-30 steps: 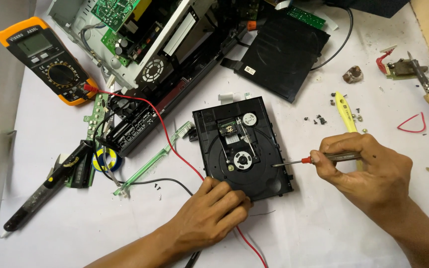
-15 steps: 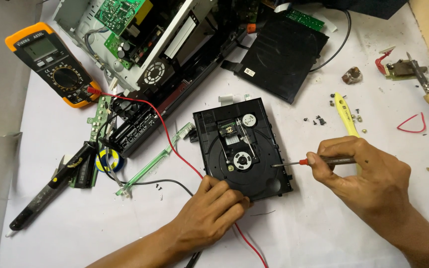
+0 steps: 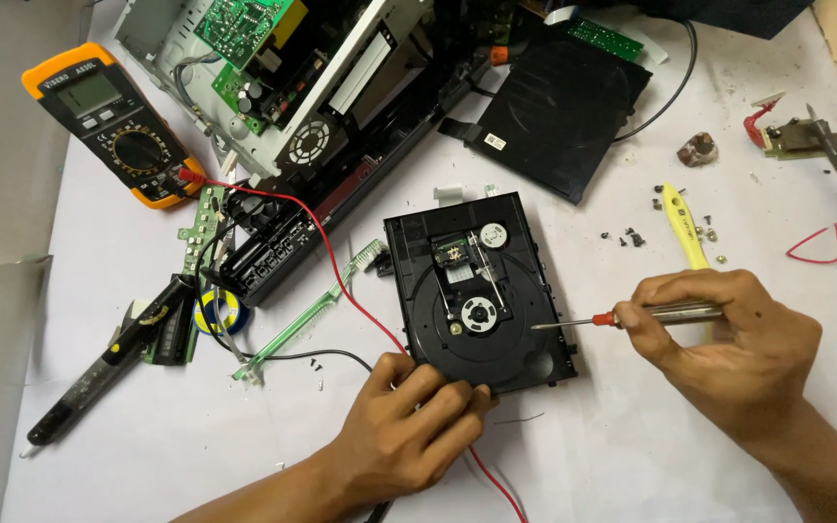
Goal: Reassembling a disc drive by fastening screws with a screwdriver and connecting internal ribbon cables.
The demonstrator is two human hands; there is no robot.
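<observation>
Head view, looking down on a white worktop [image 3: 632, 455].

Black disc-drive mechanism [image 3: 481, 291] lies flat near centre, roughly square, slightly rotated, its spindle hub [image 3: 478, 313] and laser sled showing on the upper face.

Left hand [image 3: 409, 431]: fingers curled over the near-left corner of the mechanism, pressing down on it; closed on the edge as a brace, not lifting.

Right hand [image 3: 728, 344]: fingers pinched shut around the metal handle of a small screwdriver [image 3: 622, 317] with a red collar.

Key relation: the screwdriver's long axis runs almost level, right to left, with the tip toward the mechanism's right side. The tip sits over or at the right edge of the black tray; whether it touches cannot be told. The mechanism lies to the left of the right hand and directly ahead of the left hand, which is the nearer, being in contact.

Around: a red lead [image 3: 341, 281] crosses beside the mechanism's left edge and passes under the left hand. Orange multimeter [image 3: 113, 121] far left. Opened player chassis [image 3: 312, 87] with green boards at top. Yellow tool [image 3: 685, 228] and loose screws lie beyond the right hand.
</observation>
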